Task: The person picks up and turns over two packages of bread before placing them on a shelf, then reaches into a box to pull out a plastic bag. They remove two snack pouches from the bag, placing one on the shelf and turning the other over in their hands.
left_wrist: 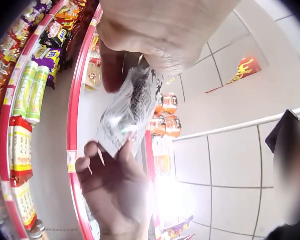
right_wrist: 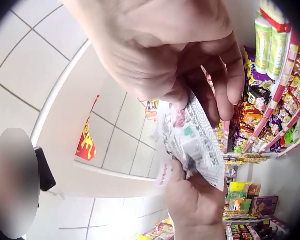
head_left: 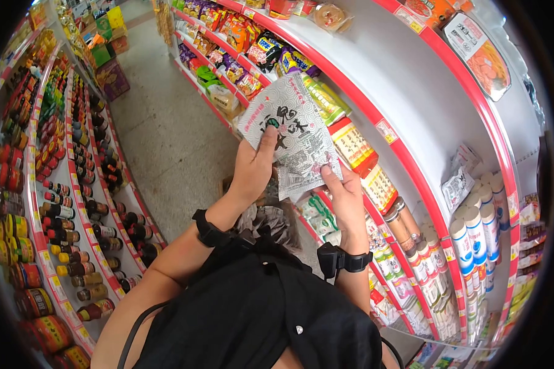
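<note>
A silver-grey food packet with wave patterns and dark Chinese characters is held up before the person's chest, facing the head camera. My left hand grips its left side, the thumb lying across the printed front. At the lower right corner, my right hand pinches the packet between thumb and fingers. Seen from the left wrist, the crinkled packet spans both hands. In the right wrist view its patterned face is tilted, and my left hand grips it from below.
Shelves with a red edge curve along the right, holding snack bags, noodle packs and white rolls. Jars and bottles fill the left shelves. Between them runs a grey floor aisle. A crumpled plastic bag lies below the hands.
</note>
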Tool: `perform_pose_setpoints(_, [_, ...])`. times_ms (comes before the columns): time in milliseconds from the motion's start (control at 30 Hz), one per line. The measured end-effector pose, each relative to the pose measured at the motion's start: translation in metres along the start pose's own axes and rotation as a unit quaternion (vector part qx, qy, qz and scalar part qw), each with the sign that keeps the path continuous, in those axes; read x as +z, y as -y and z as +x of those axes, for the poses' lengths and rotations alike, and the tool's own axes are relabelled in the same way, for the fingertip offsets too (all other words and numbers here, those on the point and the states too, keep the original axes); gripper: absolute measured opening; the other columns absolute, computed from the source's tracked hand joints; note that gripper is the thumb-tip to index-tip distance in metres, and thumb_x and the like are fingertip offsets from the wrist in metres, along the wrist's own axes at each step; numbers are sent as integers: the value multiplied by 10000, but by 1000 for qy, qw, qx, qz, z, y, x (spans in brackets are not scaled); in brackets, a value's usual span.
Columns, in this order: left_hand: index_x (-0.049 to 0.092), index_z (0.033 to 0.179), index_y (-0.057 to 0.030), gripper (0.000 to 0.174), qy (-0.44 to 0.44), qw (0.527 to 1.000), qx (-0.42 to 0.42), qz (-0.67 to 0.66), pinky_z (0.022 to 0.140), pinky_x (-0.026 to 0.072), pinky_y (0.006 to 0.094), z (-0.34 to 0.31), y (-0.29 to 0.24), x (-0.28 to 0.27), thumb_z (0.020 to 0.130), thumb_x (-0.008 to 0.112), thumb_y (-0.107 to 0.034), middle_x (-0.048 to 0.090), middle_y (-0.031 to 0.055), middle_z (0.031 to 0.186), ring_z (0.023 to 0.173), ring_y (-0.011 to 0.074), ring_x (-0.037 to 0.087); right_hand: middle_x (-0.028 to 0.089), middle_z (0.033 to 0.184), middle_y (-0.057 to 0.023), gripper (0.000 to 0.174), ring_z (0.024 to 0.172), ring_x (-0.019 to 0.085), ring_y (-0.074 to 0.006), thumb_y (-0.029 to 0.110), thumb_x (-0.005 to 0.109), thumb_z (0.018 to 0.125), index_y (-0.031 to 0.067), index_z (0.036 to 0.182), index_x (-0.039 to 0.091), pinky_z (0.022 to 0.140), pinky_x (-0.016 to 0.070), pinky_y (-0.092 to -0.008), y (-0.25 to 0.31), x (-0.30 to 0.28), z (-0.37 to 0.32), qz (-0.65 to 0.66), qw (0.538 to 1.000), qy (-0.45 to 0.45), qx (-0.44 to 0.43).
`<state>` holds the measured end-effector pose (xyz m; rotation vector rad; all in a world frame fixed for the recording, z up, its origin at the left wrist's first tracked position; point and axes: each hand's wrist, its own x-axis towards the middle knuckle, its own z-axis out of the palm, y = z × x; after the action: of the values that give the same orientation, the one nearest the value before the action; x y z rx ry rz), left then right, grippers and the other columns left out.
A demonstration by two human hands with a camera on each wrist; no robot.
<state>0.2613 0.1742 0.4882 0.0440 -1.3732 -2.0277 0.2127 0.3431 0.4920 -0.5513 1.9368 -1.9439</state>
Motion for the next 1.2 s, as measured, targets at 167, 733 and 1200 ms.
perform_pose_setpoints(167, [568, 1061, 43, 296, -18, 993, -101, -59, 763, 438, 272, 11, -5, -18, 953, 482, -219, 618, 46, 991, 854, 92, 548, 648, 815, -37, 194, 688, 547, -82, 152, 538, 916, -10, 951, 638, 637, 439, -233, 10, -1, -7, 31, 997, 67, -4])
perform_pose_setpoints(733, [604, 996, 23, 285, -39, 991, -100, -83, 725, 454, 260, 5, -7, -8, 945, 511, -241, 630, 48, 973, 838, 77, 557, 630, 1042, -105, 381, 826, 625, -208, 93, 641, 829, -4, 1177, 519, 779, 501, -319, -17, 20, -13, 112, 982, 117, 99])
perform_pose_setpoints(1200, [635, 931, 29, 306, -18, 994, -110, -10, 676, 450, 249, -2, -2, -24, 932, 538, -261, 648, 33, 865, 751, 73, 547, 612, 1047, -60, 450, 962, 559, -118, 22, 647, 812, -13, 1227, 477, 816, 465, -268, 0, 9, -15, 46, 985, 164, 21])
